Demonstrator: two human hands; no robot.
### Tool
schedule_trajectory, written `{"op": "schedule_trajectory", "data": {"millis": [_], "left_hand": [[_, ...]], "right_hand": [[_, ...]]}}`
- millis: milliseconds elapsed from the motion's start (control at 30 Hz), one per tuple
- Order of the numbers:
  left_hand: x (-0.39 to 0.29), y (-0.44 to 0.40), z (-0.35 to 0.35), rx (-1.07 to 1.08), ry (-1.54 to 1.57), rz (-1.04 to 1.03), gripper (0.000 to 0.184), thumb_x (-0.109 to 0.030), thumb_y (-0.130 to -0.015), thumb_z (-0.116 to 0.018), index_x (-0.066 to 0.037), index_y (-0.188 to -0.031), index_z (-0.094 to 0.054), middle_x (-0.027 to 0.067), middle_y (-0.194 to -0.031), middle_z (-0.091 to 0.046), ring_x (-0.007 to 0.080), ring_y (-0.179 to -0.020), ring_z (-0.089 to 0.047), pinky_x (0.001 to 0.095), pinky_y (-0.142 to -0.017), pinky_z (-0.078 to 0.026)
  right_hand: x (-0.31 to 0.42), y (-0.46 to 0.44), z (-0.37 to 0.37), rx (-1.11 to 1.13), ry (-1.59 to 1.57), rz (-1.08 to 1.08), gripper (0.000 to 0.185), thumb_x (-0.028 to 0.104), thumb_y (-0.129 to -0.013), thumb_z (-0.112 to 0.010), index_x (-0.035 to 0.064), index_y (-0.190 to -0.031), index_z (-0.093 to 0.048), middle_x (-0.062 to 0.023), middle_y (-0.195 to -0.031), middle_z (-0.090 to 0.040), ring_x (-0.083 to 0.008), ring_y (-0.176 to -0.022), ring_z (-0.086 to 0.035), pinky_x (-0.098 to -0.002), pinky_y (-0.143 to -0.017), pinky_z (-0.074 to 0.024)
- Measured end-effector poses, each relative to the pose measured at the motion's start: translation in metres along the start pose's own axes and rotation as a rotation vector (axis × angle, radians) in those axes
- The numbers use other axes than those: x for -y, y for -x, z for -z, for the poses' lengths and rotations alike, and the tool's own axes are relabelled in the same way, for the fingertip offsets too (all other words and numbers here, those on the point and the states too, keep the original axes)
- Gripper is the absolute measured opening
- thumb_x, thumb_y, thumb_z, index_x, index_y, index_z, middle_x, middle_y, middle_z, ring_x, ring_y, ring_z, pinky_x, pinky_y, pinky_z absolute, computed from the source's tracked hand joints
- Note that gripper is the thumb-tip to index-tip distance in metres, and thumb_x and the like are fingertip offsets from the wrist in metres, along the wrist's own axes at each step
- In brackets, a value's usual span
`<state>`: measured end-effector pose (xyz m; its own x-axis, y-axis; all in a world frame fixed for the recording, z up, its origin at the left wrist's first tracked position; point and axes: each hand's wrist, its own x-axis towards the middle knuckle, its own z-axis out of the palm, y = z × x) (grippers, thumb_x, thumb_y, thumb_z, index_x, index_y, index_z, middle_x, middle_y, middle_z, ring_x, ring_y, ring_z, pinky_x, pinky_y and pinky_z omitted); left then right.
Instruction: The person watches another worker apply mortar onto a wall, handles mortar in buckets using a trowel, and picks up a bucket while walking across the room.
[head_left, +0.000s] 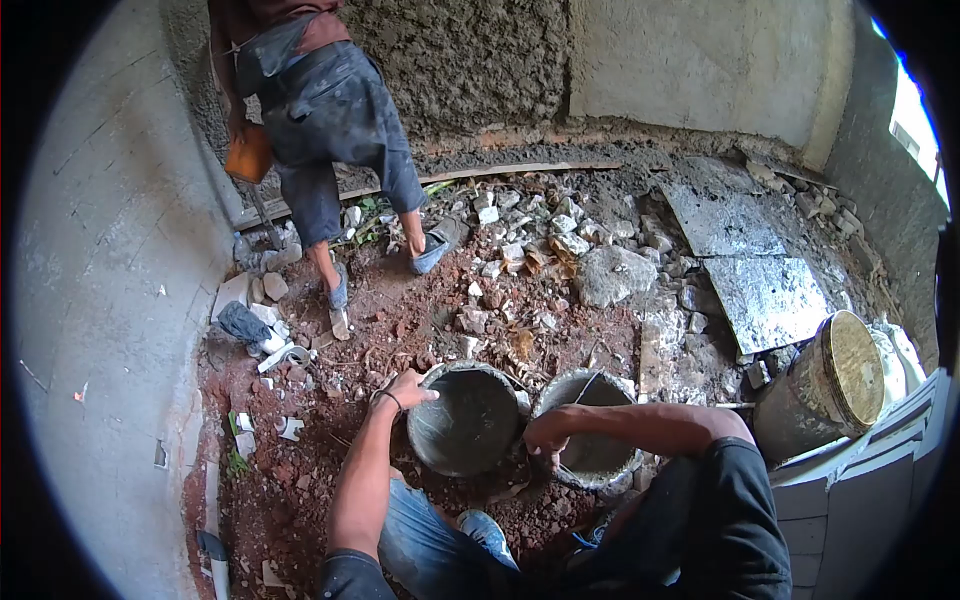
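Observation:
Two cement-crusted buckets stand side by side on the rubble in front of my legs. The left bucket (463, 425) holds grey, wet-looking material, and my left hand (405, 390) is closed on its upper left rim. A dark band circles that wrist. Over the near left rim of the right bucket (615, 462) my right hand (548, 436) is curled, its fingers bent down at the edge. Grey residue coats the inside of this bucket, and a thin wire handle rises at its far side. My right forearm crosses part of its opening.
A co-worker (325, 110) stands at the far left, holding an orange container (249, 154). Broken stones (612, 275) and red soil cover the ground. Two flat panels (766, 302) lie at right, near a large crusted bucket (822, 385). A grey wall (110, 250) bounds the left.

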<state>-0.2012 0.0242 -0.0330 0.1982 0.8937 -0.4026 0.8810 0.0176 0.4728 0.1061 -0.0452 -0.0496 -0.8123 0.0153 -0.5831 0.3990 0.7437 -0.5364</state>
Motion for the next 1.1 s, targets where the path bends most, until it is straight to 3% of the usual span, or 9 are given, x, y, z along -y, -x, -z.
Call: {"op": "schedule_trajectory", "data": {"millis": [233,333,633,767,833,900,1033,1067,1100], "left_hand": [[-0.009,0.005,0.003,0.002,-0.005,-0.033,0.034,-0.031,-0.069,-0.075,-0.004,-0.087,-0.067,0.0113,-0.074,-0.064,0.0206,-0.07,-0.061,0.0344,-0.07,-0.047],[-0.007,-0.002,0.0,0.025,0.045,-0.02,0.031,-0.031,-0.069,-0.074,-0.003,-0.082,-0.067,0.0096,-0.069,-0.064,0.0187,-0.067,-0.061,0.0344,-0.069,-0.047],[-0.059,-0.005,0.012,-0.024,-0.083,-0.045,0.031,-0.032,-0.07,-0.073,-0.003,-0.078,-0.067,0.0113,-0.068,-0.063,0.0214,-0.065,-0.061,0.0369,-0.064,-0.046],[-0.068,-0.01,0.015,-0.048,-0.203,-0.059,0.036,-0.035,-0.069,-0.073,-0.001,-0.076,-0.065,0.0172,-0.069,-0.062,0.0282,-0.066,-0.061,0.0397,-0.064,-0.046],[-0.08,-0.006,0.021,0.059,-0.191,0.001,0.038,-0.036,-0.069,-0.073,0.0,-0.079,-0.065,0.0199,-0.074,-0.063,0.0316,-0.071,-0.062,0.0411,-0.066,-0.046],[-0.097,0.004,0.022,0.038,-0.246,-0.039,0.035,-0.032,-0.07,-0.072,0.0,-0.081,-0.065,0.0245,-0.082,-0.062,0.0376,-0.077,-0.061,0.0445,-0.071,-0.046],[-0.132,0.025,0.015,0.001,-0.218,0.064,0.03,-0.03,-0.071,-0.071,-0.002,-0.082,-0.065,0.0237,-0.081,-0.061,0.0405,-0.078,-0.059,0.047,-0.071,-0.045],[-0.142,0.035,0.018,-0.083,-0.214,0.074,0.029,-0.029,-0.071,-0.071,-0.003,-0.082,-0.064,0.0231,-0.08,-0.061,0.0416,-0.078,-0.058,0.0477,-0.071,-0.044],[-0.116,0.034,0.006,-0.072,-0.186,0.047,0.029,-0.028,-0.071,-0.07,-0.002,-0.081,-0.062,0.0233,-0.08,-0.06,0.0439,-0.078,-0.055,0.0489,-0.069,-0.043]], "right_hand": [[-0.002,-0.003,-0.003,0.015,0.004,-0.017,0.044,0.037,-0.063,-0.076,-0.0026,-0.075,-0.061,-0.0195,-0.065,-0.059,-0.0345,-0.064,-0.058,-0.045,-0.059,-0.0438],[0.007,0.002,0.0,0.014,0.067,-0.037,0.046,0.037,-0.063,-0.077,-0.0004,-0.087,-0.066,-0.0203,-0.078,-0.064,-0.0375,-0.08,-0.062,-0.0444,-0.07,-0.048],[0.026,0.017,0.01,-0.059,0.097,0.014,0.043,0.032,-0.061,-0.078,0.0013,-0.089,-0.067,-0.0165,-0.078,-0.065,-0.0338,-0.079,-0.063,-0.0423,-0.071,-0.0495],[0.027,0.017,0.011,-0.061,0.146,0.026,0.039,0.029,-0.061,-0.077,0.0022,-0.088,-0.067,-0.0146,-0.075,-0.065,-0.0326,-0.078,-0.063,-0.0405,-0.071,-0.0508],[0.018,0.025,-0.001,-0.124,0.096,0.027,0.033,0.026,-0.06,-0.076,0.002,-0.08,-0.068,-0.0139,-0.074,-0.065,-0.0316,-0.078,-0.064,-0.0397,-0.069,-0.0514],[0.005,0.024,-0.029,-0.913,-0.058,0.266,0.025,0.023,-0.061,-0.073,0.0016,-0.071,-0.067,-0.0142,-0.074,-0.065,-0.0313,-0.077,-0.064,-0.0387,-0.067,-0.052],[0.022,0.04,-0.013,-0.496,-0.04,-0.143,0.012,0.016,-0.062,-0.066,0.0041,-0.064,-0.066,-0.0127,-0.066,-0.064,-0.0291,-0.063,-0.064,-0.0377,-0.052,-0.0496],[0.015,0.02,-0.046,-0.757,-0.075,-0.156,0.017,0.022,-0.052,-0.071,0.0075,-0.055,-0.063,-0.0088,-0.056,-0.06,-0.0271,-0.049,-0.057,-0.0403,-0.045,-0.0455],[0.006,0.011,-0.071,-0.761,-0.09,-0.166,0.017,0.022,-0.052,-0.071,0.0075,-0.055,-0.063,-0.0088,-0.056,-0.06,-0.0271,-0.049,-0.057,-0.0403,-0.045,-0.0455]]}}
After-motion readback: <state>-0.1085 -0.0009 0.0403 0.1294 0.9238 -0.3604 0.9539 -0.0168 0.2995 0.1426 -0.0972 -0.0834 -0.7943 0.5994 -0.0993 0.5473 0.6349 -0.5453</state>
